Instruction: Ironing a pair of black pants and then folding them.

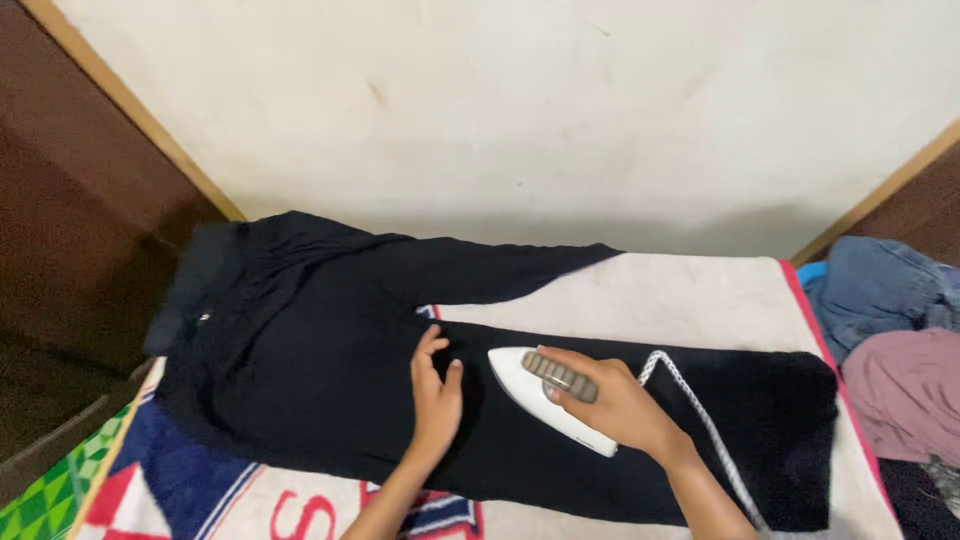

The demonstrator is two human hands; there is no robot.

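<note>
Brown wood panelling [70, 200] fills the far left, with a pale wooden strip running down its edge against the whitish wall [520, 110]. Below it, at the bottom left corner, a green patterned cloth [50, 490] shows, and next to that a printed blanket [180, 490] in blue, red and white lies spread as the ironing surface.

Dark trousers [300, 350] lie flat across that blanket, waistband at the left, one leg angled up toward the wall and the other stretched out to the right. Near the middle, the left hand [437, 395] rests palm-down on the fabric — fingers spread and flat, gripping nothing, just pressing the cloth at the top of the lower leg.

Just to its right, close but apart from it, sits a white iron [550, 400], its pointed nose facing the left hand and its soleplate down on the lower trouser leg. The right hand [610, 405] is wrapped over the iron's brownish handle, its grip closed firmly around it. A white braided cord [690, 400] trails from the back of the iron toward the bottom right.

At the far right — off the blanket's pink edge — lies a heap of clothes [895, 340]: blue denim on top, a pinkish garment below.
</note>
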